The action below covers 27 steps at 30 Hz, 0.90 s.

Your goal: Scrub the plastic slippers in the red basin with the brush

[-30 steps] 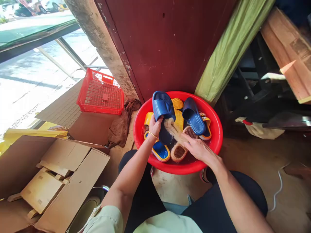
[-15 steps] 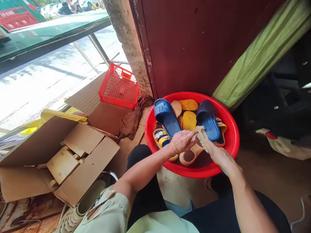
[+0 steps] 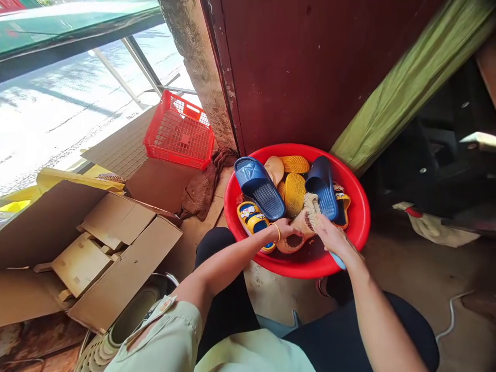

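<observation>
Left hand (image 3: 285,229) shifted from brush (image 3: 311,204) to tan slipper (image 3: 287,248), gripped; brush clasped by right hand (image 3: 329,235). Slipper should be braced firmly.

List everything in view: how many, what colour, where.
Tub: one, red, centre
Blue slippers: two, blue, in tub
Yellow slippers: at least two, yellow, mid-tub
Cartoon sandals: two, yellow and blue, tub's left and right
Tan slipper: one clear, tan with brown, tub's near side
Brush: one, pale bristles, at tan slipper
Crate: one, red, left of tub
Cloth: one, brown, beside crate
Box: one, brown cardboard, lower left
Wooden pieces: several, pale, in box
Table: one, green top, upper left
Door: one, dark red, behind tub
Curtain: one, green, right of door
Cable: one, whitish, lower right floor
Trousers: one pair, dark, bottom
Left hand: one, gold-coloured bracelet, on tan slipper
Right hand: one, bare, on brush
</observation>
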Tool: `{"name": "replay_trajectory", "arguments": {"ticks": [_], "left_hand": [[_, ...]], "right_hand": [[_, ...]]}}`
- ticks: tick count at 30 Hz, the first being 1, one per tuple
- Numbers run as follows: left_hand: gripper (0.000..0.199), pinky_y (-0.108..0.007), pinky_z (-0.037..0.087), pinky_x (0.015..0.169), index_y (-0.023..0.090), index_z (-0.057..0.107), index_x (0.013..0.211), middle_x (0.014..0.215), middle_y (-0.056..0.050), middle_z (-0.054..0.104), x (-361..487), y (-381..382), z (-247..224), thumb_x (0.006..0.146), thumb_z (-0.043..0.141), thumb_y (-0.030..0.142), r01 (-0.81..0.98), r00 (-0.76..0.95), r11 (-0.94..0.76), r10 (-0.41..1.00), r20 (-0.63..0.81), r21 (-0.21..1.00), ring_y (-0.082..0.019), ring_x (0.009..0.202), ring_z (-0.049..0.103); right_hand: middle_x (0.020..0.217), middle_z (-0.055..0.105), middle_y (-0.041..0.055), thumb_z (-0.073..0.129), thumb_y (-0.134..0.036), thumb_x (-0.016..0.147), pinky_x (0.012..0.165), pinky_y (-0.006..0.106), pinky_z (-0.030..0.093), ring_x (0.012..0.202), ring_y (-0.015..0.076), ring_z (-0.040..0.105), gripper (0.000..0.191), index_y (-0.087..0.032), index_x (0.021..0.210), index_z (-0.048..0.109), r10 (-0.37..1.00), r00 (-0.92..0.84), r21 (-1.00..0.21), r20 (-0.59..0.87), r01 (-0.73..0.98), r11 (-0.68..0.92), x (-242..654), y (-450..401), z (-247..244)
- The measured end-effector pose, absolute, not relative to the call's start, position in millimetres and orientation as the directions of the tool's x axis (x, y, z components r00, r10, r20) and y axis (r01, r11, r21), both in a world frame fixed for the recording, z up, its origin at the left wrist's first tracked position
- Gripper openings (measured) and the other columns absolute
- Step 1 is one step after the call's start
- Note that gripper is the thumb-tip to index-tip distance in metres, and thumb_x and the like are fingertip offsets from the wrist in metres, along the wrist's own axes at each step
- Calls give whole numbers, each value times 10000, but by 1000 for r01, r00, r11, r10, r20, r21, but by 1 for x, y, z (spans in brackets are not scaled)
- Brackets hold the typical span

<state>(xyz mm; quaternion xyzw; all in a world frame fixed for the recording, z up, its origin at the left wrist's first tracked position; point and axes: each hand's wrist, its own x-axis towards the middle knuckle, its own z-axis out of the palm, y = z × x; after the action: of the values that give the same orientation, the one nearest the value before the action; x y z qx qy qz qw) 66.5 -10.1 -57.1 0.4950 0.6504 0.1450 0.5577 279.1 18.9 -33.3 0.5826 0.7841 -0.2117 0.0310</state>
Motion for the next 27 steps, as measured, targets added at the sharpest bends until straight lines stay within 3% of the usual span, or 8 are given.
{"name": "replay_trajectory", "arguments": {"ticks": [3,6,11,14,18,21,24,27], "left_hand": [[285,-310,579,716,189,718,885,837,-29,745,69,-11,-47,675,793,366,146,179,597,768,-615,789,-231,815,710],[285,-295,568,693,207,722,874,736,15,710,73,-14,-40,614,816,276,-61,233,628,765,-601,776,-189,728,676],[445,-298,555,698,204,703,966,798,20,703,65,-15,-34,537,824,220,-134,256,594,794,-551,794,-184,758,666],[577,-314,543,752,183,688,1091,872,0,691,50,-12,-24,546,844,293,-36,230,468,864,-448,883,-192,812,652],[786,-385,513,884,173,651,1267,1029,-45,666,40,-4,-10,551,863,417,266,60,235,964,-259,935,-255,963,622],[841,-426,475,971,179,647,1313,1157,-83,647,40,-2,-7,546,864,448,350,-2,177,982,-188,920,-310,1080,599],[853,-404,478,968,168,627,1351,1145,-79,685,35,-4,-5,558,860,377,186,22,214,975,-221,959,-306,1075,625],[822,-367,501,906,156,626,1347,1056,-61,732,24,-7,1,567,849,288,-131,113,287,955,-274,949,-268,975,669]], "right_hand": [[976,779,70,343,-432,1018,695,293,534,739,215,730,627,-207,1601,295,928,-258,-402,-269,905,135,293,20,-29],[999,778,108,357,-437,1006,710,317,548,778,245,739,644,-171,1592,325,961,-223,-406,-167,903,139,300,21,-25],[1227,713,184,394,-397,994,775,364,577,987,301,725,616,-140,1554,408,943,-271,-361,192,875,324,284,6,-16],[1208,714,162,438,-374,996,693,320,573,908,275,736,566,-198,1533,463,892,-338,-279,302,863,421,268,-19,-9],[1172,727,162,464,-387,1000,672,305,560,848,259,736,554,-187,1516,492,841,-432,-276,324,807,521,257,-33,-8],[1172,733,171,432,-417,1004,658,319,552,845,273,736,572,-163,1514,487,883,-342,-336,322,831,444,261,-11,-13],[1091,759,154,396,-441,996,603,329,528,746,268,728,605,-166,1531,455,952,-203,-408,228,868,283,273,21,-16],[883,767,137,392,-499,978,555,337,507,597,252,684,672,-129,1538,430,993,-48,-510,108,855,97,282,38,-13]]}}
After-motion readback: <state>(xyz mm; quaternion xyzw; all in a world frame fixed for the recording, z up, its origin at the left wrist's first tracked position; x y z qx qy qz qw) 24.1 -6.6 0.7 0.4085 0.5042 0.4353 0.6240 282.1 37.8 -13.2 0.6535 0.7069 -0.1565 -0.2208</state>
